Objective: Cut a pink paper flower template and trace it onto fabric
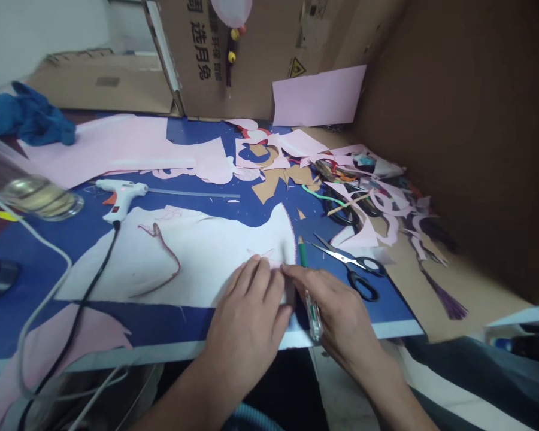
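My left hand point(251, 311) lies flat, fingers stretched together, on a large white cut-out sheet point(215, 239) with dark red lines drawn along its edge and inside it. At its fingertips is a small pink paper piece point(275, 263). My right hand point(341, 305) is closed, its fingertips pressed at the right side of that piece; what they grip is hidden. A pen-like tool with a green end and a clear barrel point(313, 320) runs beneath the right hand; whether it is held is unclear. Black-handled scissors point(350, 263) lie open just right of this hand.
A white glue gun point(121, 194) with its black cord lies at the left, near a clear jar point(45, 194) and a blue cloth point(29, 114). Pink paper scraps point(300, 143) pile up behind and to the right. Cardboard walls point(251, 60) enclose the blue table point(197, 326).
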Demonstrator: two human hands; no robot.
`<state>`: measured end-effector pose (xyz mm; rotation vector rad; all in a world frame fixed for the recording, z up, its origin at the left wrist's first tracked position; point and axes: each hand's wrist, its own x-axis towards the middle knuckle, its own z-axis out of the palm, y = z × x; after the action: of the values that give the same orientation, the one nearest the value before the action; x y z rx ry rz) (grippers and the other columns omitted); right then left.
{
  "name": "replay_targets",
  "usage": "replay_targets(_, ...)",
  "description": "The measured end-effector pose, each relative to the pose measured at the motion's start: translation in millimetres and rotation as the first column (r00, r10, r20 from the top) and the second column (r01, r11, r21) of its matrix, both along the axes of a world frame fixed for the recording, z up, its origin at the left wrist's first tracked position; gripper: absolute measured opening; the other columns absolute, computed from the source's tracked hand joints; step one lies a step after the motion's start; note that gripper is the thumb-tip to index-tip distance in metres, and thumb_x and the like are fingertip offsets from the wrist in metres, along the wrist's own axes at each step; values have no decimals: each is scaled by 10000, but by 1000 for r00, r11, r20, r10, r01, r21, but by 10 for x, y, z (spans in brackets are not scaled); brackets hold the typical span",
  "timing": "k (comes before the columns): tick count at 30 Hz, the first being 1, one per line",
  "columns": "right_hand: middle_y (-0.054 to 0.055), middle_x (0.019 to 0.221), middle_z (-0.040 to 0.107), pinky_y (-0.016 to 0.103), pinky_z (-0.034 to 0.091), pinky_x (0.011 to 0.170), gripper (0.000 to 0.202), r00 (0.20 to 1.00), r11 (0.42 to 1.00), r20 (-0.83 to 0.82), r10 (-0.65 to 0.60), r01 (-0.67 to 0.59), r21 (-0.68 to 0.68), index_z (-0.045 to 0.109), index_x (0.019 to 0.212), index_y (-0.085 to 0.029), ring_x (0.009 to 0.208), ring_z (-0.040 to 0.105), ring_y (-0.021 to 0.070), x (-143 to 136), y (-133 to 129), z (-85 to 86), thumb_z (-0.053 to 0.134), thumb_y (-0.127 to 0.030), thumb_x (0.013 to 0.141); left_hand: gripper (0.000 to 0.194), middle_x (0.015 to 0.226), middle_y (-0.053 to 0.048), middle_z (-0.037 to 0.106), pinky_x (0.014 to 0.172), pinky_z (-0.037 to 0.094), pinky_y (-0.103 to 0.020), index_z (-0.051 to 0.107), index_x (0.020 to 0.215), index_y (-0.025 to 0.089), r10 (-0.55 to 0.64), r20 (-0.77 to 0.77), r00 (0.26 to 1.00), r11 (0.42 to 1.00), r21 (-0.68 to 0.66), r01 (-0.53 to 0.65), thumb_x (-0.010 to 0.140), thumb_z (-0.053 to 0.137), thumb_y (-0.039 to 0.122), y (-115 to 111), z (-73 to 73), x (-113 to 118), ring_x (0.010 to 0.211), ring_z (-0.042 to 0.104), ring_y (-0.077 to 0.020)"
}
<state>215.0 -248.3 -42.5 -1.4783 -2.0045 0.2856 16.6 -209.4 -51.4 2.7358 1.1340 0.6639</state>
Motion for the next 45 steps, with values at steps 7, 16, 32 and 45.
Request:
replay_targets(7, 93, 1262, 830, 378, 603, 862, 434, 1000, 1000, 16, -8, 8, 10, 654, 1444, -218, 1027, 784, 252, 3, 17, 0, 501, -51, 1075, 376, 1410, -217, 732, 1162, 593, -582, 631, 1418, 59, -80, 51, 995, 993, -79, 84, 1092, 531, 217, 146, 174, -73, 1376, 678, -382)
replay_targets(16, 80, 1192, 839, 351, 587, 835, 497, 1000, 1000, -17, 1, 0, 28, 686, 1385, -208, 981, 789, 236, 18, 27, -21, 477, 32, 1003, 421, 1345, -154, 785, 1142, 617, -436, 695, 1330, 94, -171, 56, 984, 985, 4, 171, 1022, 418, 13, 345, 188, -218, 1294, 743, -275)
replay_targets(32, 76, 1291, 819, 373, 608, 952, 416, 985, 1000, -170, 11, -15, -19, 678, 1429, -254, 1119, 786, 235, 77, 3, 3, 508, -89, 1087, 332, 1364, -178, 770, 1202, 573, -440, 761, 1163, 96, -183, -1, 983, 982, 57, 183, 1046, 456, 35, 302, 119, -208, 1362, 707, -282)
replay_targets(45, 27, 949, 810, 334, 614, 724, 190, 870, 954, -412, -270, 300, 10, 841, 1214, -292, 809, 750, 200, 90, -188, 53, 713, -298, 1074, 321, 1430, -167, 750, 1220, 566, -458, 742, 1210, 131, -178, 21, 984, 984, 18, 178, 1056, 474, 42, 289, 72, -219, 1432, 665, -270)
